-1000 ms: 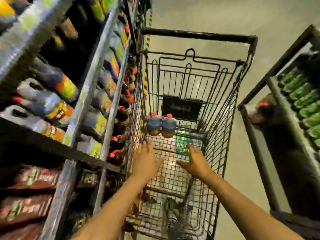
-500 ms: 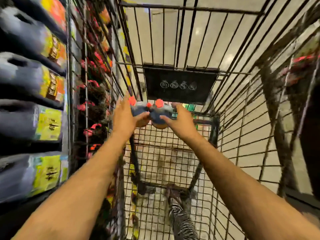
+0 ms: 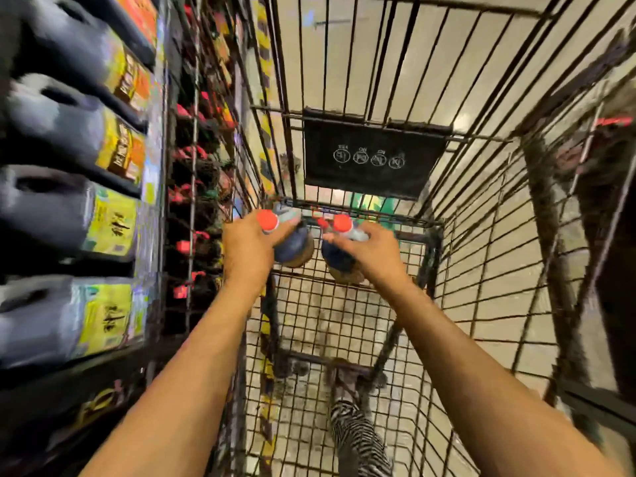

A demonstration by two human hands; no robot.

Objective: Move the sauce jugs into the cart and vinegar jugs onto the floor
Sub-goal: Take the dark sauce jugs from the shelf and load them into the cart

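Note:
Two dark jugs with red caps are inside the wire shopping cart (image 3: 488, 256), near its far end. My left hand (image 3: 247, 249) grips the left jug (image 3: 296, 244) by its handle near the cap. Around the top of the right jug (image 3: 339, 259) my right hand (image 3: 371, 253) is closed. Both jugs are tilted and seem lifted a little above the cart floor. Whether they hold sauce or vinegar cannot be read from the blurred labels.
Shelves (image 3: 155, 208) on the left hold several large dark jugs with yellow labels (image 3: 110, 222) and rows of red-capped bottles (image 3: 192, 197). A black placard (image 3: 371, 156) hangs on the cart's far wall. Another rack (image 3: 599, 187) stands at the right. A zebra-striped shoe (image 3: 358, 438) shows below.
Both hands reached forward into the cart and closed on the two red-capped jugs, one each. The jugs have since been pulled slightly apart and tipped.

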